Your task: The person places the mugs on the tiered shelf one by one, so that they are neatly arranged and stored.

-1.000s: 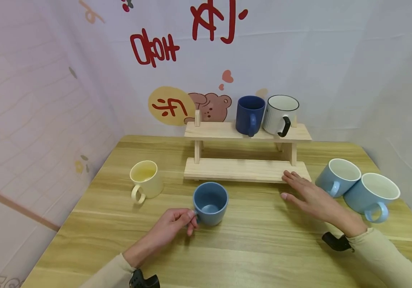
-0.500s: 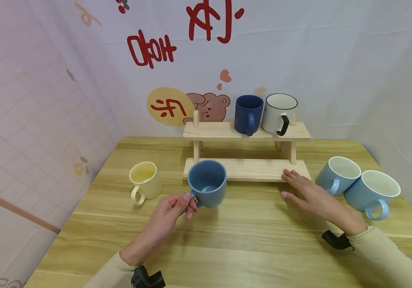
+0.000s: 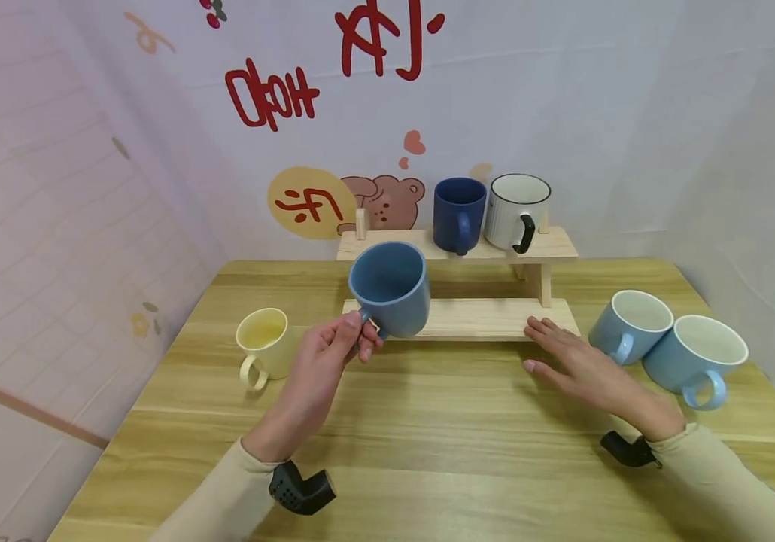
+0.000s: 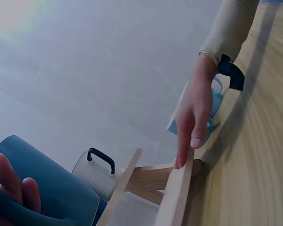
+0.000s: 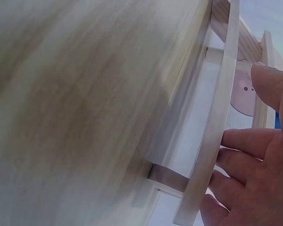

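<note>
My left hand point(image 3: 323, 360) pinches the handle of a blue mug point(image 3: 397, 301), which hangs in the air in front of the left part of a two-tier wooden rack point(image 3: 475, 320). In the left wrist view the mug point(image 4: 42, 179) fills the lower left corner, with fingertips showing through its handle. With fingers stretched out, my right hand point(image 3: 584, 373) touches the front edge of the rack's lower shelf near its right end. The right wrist view shows these fingers point(image 5: 236, 162) against the shelf's edge. A navy mug point(image 3: 458, 218) and a white mug point(image 3: 518, 214) with a black handle stand on the upper shelf.
A pale yellow mug point(image 3: 267, 346) stands on the wooden table point(image 3: 428, 452) to the left, close beside my left hand. Two light blue mugs point(image 3: 631, 327) sit side by side at the right, beyond my right hand. A printed cloth point(image 3: 604, 113) hangs behind the table.
My left hand has lifted the blue mug off the table and carried it up and forward to the rack's left part. My right hand has stayed at the shelf edge.
</note>
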Demonstrator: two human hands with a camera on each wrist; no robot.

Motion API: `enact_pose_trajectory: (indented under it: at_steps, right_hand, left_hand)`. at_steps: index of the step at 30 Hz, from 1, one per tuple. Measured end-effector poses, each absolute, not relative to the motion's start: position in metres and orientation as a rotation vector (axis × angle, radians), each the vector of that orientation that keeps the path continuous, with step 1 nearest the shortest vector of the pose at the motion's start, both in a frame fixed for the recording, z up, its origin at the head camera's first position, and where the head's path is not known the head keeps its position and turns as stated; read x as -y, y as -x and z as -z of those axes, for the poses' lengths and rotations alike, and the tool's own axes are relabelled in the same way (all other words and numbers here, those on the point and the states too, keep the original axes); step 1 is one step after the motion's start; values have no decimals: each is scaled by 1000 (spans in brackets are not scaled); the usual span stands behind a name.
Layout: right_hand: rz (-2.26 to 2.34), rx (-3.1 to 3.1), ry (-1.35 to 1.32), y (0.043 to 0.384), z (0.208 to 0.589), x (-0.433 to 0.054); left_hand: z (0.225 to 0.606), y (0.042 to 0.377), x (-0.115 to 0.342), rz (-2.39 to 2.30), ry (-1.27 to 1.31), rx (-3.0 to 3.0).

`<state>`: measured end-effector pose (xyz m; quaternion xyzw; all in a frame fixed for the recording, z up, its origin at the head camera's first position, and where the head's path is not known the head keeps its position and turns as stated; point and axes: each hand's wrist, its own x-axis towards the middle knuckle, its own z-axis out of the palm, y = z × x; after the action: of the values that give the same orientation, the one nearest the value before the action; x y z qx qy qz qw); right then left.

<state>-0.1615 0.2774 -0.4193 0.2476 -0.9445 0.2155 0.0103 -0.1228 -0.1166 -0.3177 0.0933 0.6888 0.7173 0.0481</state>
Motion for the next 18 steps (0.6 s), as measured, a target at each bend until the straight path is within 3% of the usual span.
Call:
enact_pose_trajectory:
  at_steps: [18]
  right_hand:
    - [-613,2976,-814,162,413,-277]
  left_hand:
    - [303,175,84,-2324,-337,-2075]
